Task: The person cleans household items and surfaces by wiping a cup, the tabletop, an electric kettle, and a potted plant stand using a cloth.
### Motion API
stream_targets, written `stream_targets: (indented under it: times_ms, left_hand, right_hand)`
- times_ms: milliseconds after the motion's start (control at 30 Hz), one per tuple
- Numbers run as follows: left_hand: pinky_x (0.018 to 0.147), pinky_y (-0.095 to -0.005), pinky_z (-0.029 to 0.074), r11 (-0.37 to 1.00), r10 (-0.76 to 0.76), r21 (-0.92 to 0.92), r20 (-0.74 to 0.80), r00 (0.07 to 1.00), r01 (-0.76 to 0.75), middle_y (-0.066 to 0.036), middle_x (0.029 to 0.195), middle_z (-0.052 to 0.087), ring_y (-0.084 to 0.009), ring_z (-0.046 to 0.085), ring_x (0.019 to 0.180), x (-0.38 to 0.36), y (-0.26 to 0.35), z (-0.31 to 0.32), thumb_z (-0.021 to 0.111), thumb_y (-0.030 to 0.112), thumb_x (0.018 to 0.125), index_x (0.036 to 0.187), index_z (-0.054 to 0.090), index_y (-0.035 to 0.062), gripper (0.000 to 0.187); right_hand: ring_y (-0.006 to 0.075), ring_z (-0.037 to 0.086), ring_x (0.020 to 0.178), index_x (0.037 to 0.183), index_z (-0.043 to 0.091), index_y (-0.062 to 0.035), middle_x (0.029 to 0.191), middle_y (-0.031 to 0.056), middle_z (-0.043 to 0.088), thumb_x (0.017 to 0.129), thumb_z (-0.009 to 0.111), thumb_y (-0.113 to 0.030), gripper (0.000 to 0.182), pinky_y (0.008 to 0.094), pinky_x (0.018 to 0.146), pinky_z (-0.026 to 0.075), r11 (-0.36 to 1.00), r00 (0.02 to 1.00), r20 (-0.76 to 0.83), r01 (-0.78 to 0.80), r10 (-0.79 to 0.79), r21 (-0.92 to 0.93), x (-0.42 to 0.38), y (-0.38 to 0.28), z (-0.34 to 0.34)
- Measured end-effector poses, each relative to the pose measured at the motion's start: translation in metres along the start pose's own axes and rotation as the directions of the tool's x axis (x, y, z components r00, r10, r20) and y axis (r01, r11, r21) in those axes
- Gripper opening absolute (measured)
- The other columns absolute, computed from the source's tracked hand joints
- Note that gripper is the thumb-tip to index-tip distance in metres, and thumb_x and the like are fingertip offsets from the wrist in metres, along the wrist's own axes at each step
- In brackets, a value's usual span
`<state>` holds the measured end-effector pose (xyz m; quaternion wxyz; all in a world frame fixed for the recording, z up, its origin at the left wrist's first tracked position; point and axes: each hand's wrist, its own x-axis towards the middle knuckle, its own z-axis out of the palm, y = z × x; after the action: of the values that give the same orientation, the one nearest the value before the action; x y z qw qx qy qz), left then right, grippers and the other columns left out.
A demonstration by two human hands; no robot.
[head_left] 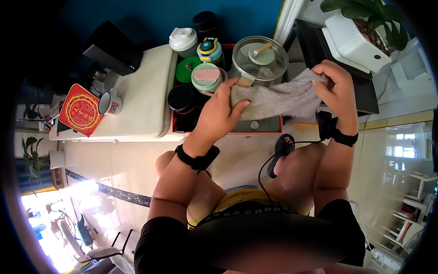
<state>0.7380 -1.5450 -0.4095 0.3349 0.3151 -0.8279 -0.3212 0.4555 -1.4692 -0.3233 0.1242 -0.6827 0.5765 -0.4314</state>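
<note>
Towel [278, 99] stretched sideways, long axis left-right; left hand [221, 109] and right hand [335, 93] fingers clamped on opposite ends.

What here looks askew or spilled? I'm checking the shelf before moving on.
Nothing is spilled or damaged. The cups and bottles stand upright and the glass lid sits square on its pot. The grey cloth is simply stretched between the left hand and right hand.
</note>
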Motion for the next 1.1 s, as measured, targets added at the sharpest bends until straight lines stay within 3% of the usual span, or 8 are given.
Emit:
stream_targets:
  times_ms: [267,333,467,533,700,833,900,1100]
  left_hand:
    - [0.088,-0.0423,0.048,0.992,0.078,0.116,-0.195,0.978,-0.056,-0.022,0.12,0.055,-0.0394,0.056,0.105,-0.004,0.004,0.003,0.071,0.015,0.087,0.129,0.045,-0.0026,0.053]
    - [0.089,-0.0436,0.046,0.954,0.14,0.29,-0.187,0.972,-0.082,-0.021,0.12,0.055,-0.039,0.056,0.103,-0.004,0.003,0.003,0.072,0.014,0.085,0.128,0.046,-0.002,0.052]
    - [0.091,-0.0439,0.043,0.965,0.123,0.248,-0.127,0.984,-0.088,-0.02,0.118,0.057,-0.0385,0.055,0.104,-0.004,0.001,0.008,0.074,0.015,0.084,0.126,0.048,-0.0015,0.052]
    - [0.092,-0.0443,0.043,0.985,0.038,0.171,-0.118,0.992,-0.018,-0.019,0.117,0.059,-0.0386,0.055,0.105,-0.004,0.004,0.011,0.075,0.017,0.083,0.125,0.049,-0.0012,0.053]
    - [0.093,-0.0456,0.042,0.959,0.082,0.279,-0.11,0.99,-0.048,-0.019,0.117,0.059,-0.0389,0.055,0.106,-0.004,0.004,0.01,0.077,0.02,0.081,0.124,0.049,-0.0011,0.056]
    - [0.095,-0.0461,0.041,0.974,0.042,0.225,-0.091,0.995,-0.021,-0.021,0.117,0.059,-0.0397,0.055,0.107,-0.005,0.001,0.013,0.076,0.019,0.082,0.125,0.048,-0.0025,0.056]
    - [0.096,-0.0463,0.041,0.984,0.023,0.181,-0.078,0.997,-0.009,-0.022,0.117,0.059,-0.0401,0.055,0.108,-0.005,-0.001,0.016,0.076,0.018,0.083,0.125,0.047,-0.0032,0.055]
    - [0.097,-0.047,0.041,0.977,0.059,0.209,-0.084,0.995,-0.04,-0.025,0.12,0.057,-0.0414,0.054,0.11,-0.004,-0.003,0.018,0.073,0.016,0.085,0.125,0.045,-0.0058,0.054]
  right_hand:
    - [0.012,0.048,0.061,0.093,0.062,0.002,0.077,0.0049,0.054,0.073,0.063,0.0,0.02,0.0253,0.056,0.04,0.999,0.996,0.079,-0.039,0.037,0.03,-0.004,0.001,0.001]
    - [0.0128,0.052,0.061,0.096,0.063,-0.0001,0.08,0.006,0.059,0.075,0.065,-0.002,0.021,0.0267,0.057,0.043,0.998,0.989,-0.144,-0.025,0.015,-0.066,-0.004,0.0,0.012]
    - [0.0162,0.059,0.065,0.103,0.061,-0.003,0.083,0.007,0.063,0.08,0.068,-0.007,0.024,0.0293,0.059,0.047,0.989,0.926,-0.353,-0.149,0.135,-0.013,0.003,0.0,0.04]
    - [0.0099,0.062,0.075,0.108,0.06,-0.0045,0.087,0.0055,0.064,0.084,0.07,-0.003,0.026,0.0258,0.062,0.046,0.979,0.891,-0.434,-0.188,0.135,-0.081,0.006,0.014,0.054]
    - [0.0368,0.064,0.098,0.11,0.061,-0.0022,0.106,0.015,0.068,0.093,0.06,-0.012,0.02,0.0409,0.084,0.052,0.987,0.98,-0.2,-0.039,0.007,-0.156,0.014,0.012,0.069]
    - [0.0366,0.063,0.103,0.112,0.062,-0.001,0.109,0.0159,0.068,0.093,0.057,-0.01,0.021,0.0424,0.09,0.05,0.971,0.964,-0.231,0.079,-0.132,-0.223,0.014,0.014,0.077]
    - [0.0367,0.061,0.109,0.111,0.062,0.0015,0.11,0.019,0.067,0.091,0.056,-0.008,0.022,0.0445,0.099,0.047,0.858,0.947,-0.158,0.172,-0.278,-0.483,0.014,0.007,0.078]
    - [0.0334,0.061,0.116,0.109,0.063,0.0026,0.116,0.0214,0.066,0.082,0.06,-0.009,0.029,0.044,0.107,0.042,0.846,0.964,0.023,0.244,-0.265,-0.474,-0.009,-0.04,0.103]
